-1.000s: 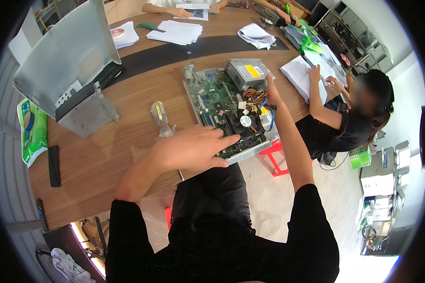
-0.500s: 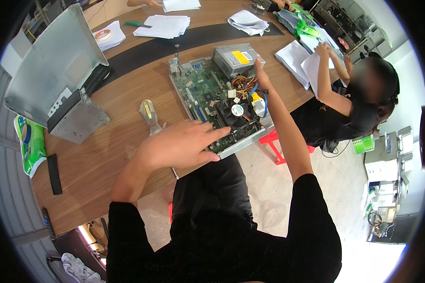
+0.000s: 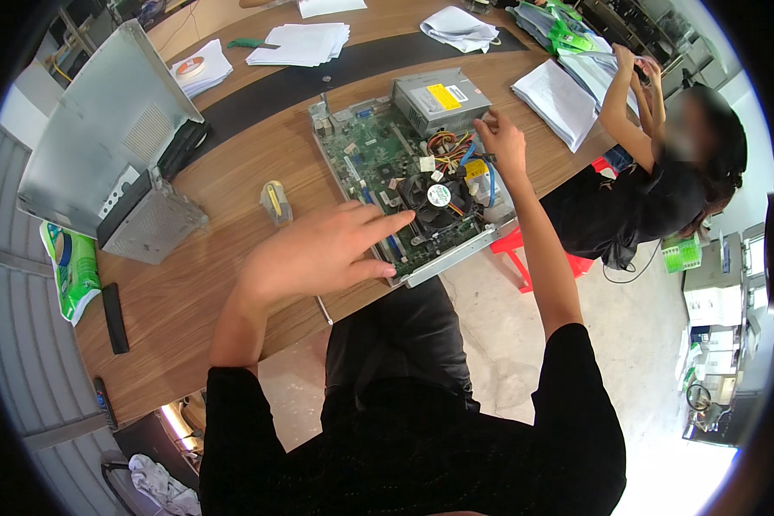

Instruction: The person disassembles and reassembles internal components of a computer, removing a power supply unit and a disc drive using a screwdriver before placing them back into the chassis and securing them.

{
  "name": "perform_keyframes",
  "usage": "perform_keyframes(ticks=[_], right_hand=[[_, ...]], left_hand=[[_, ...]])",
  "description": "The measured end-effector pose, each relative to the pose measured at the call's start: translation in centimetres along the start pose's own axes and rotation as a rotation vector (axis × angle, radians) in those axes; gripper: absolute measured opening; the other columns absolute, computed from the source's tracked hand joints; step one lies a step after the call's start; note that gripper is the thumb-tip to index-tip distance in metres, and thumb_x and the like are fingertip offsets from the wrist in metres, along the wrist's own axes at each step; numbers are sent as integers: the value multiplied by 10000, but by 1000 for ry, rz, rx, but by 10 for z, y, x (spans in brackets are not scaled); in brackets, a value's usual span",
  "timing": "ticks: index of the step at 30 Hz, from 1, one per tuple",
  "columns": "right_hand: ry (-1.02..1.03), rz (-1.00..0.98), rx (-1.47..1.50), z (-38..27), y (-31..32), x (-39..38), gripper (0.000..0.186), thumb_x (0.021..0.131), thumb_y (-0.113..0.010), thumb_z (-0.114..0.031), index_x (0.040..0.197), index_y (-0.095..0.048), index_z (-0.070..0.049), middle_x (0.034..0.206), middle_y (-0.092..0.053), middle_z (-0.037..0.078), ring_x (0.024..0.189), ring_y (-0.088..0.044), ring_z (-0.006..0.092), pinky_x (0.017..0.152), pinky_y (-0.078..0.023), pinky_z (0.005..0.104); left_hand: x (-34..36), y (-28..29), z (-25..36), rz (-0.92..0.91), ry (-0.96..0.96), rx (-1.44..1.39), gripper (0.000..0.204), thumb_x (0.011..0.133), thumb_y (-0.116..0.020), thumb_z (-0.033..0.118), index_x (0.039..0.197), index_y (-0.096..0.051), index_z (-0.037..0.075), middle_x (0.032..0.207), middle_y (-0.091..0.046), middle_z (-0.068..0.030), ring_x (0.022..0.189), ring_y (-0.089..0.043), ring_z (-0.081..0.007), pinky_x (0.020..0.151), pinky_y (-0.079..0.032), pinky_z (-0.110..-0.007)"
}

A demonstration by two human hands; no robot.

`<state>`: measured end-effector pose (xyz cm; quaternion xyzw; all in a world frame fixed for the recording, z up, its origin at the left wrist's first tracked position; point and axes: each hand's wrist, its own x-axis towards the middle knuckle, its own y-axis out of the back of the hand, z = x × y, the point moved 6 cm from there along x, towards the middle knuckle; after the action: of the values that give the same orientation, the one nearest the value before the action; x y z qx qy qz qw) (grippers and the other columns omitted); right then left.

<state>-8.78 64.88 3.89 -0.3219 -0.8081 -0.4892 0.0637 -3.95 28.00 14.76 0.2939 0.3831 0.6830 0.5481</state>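
Note:
An opened computer chassis [image 3: 443,268] lies on the table in front of me, with a green motherboard [image 3: 365,150], a black cooling fan [image 3: 439,196] and a silver power supply [image 3: 443,101]. My left hand [image 3: 318,249] is over its near left edge, fingers spread, the index finger reaching toward the fan and the thumb at the front rim. My right hand [image 3: 506,144] is at the right side by the power supply's corner, fingers bent and apart. Just below those fingertips run blue cables [image 3: 491,185] and a bundle of coloured wires [image 3: 447,148]. I see nothing held in either hand.
A metal computer cover [image 3: 103,138] stands at the left beside a perforated metal box [image 3: 150,224]. A small yellow-and-clear tool [image 3: 275,202] lies left of the chassis. Paper stacks [image 3: 301,45] lie farther back. A co-worker [image 3: 636,193] sits at the right near a red stool [image 3: 533,262].
My right hand has moved from the power supply's outer edge to beside the blue cables, its fingers bending. My left hand stays near the front edge. The co-worker's hands have risen.

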Motion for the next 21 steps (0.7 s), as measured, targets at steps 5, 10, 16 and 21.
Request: perform_keyframes(ticks=[5,10,16,21], right_hand=[[209,170,-277,-25,0,-14,667,843,-708,-426,1329,-491,-26,1152,-603,217,1022,-608,411,860,-500,462],[96,44,-129,-14,-15,-17,845,861,-691,-433,1462,-299,14,1134,-608,255,1019,-612,421,859,-501,470],[150,54,-91,-12,-17,-18,926,858,-686,-453,1492,-213,28,1133,-611,256,1021,-613,421,856,-502,471],[163,119,-31,-14,-18,-17,909,846,-697,-448,1482,-249,23,1136,-613,251,1028,-613,415,857,-503,470]], left_hand=[[8,15,-5,369,-53,-65,523,889,-690,248,1363,-540,85,1196,-605,-172,1110,-583,-339,951,-468,-395],[15,38,-29,570,45,-130,401,910,-668,147,1289,-596,35,1254,-628,-145,1171,-591,-264,1018,-435,-370],[100,40,-115,544,217,-332,464,949,-647,239,1322,-543,-17,1217,-650,-134,1142,-606,-201,976,-476,-334],[177,30,-158,520,218,20,838,870,-725,425,1456,-354,-47,1377,-512,-239,1143,-615,-271,959,-494,-349]])
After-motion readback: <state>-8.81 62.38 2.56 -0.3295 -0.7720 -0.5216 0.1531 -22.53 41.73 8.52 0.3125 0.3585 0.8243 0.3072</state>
